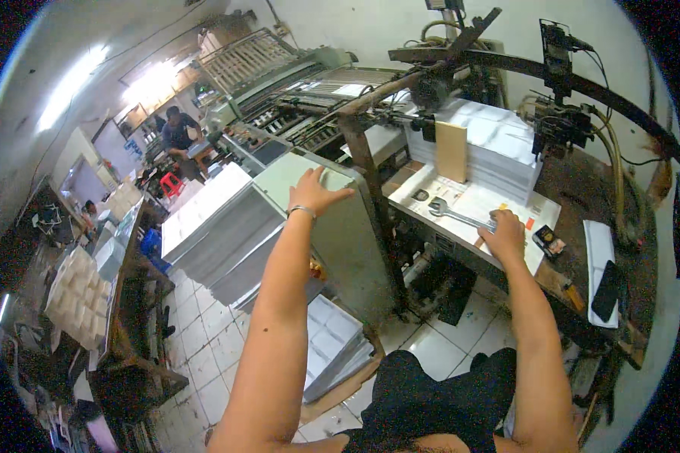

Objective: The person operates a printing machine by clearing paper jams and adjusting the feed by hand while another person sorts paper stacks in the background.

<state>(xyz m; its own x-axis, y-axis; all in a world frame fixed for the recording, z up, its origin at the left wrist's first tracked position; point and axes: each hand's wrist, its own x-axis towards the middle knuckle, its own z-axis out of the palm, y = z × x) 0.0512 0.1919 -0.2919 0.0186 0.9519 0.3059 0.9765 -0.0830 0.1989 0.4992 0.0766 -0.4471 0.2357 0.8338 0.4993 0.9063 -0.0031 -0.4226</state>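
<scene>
My left hand [315,193] lies with its fingers spread on the pale green top of a machine cabinet [279,175], holding nothing. A band circles that wrist. On the right, my right hand [505,232] is closed around the end of a silver open-ended wrench [461,217]. The wrench lies low over a white board [482,198] at the machine's side, its jaw pointing left. Behind it stands a tall stack of white paper [499,136], with an upright tan block [451,152] against its front. Beside my right hand rests a small dark box [549,240].
Left of the cabinet rises a big paper stack [211,215]; lower paper piles [330,336] sit near my legs. A metal bar [366,166] stands between my hands. A dark phone-like slab [605,291] lies at right. Far left, a person [181,140] is near a red stool [171,184].
</scene>
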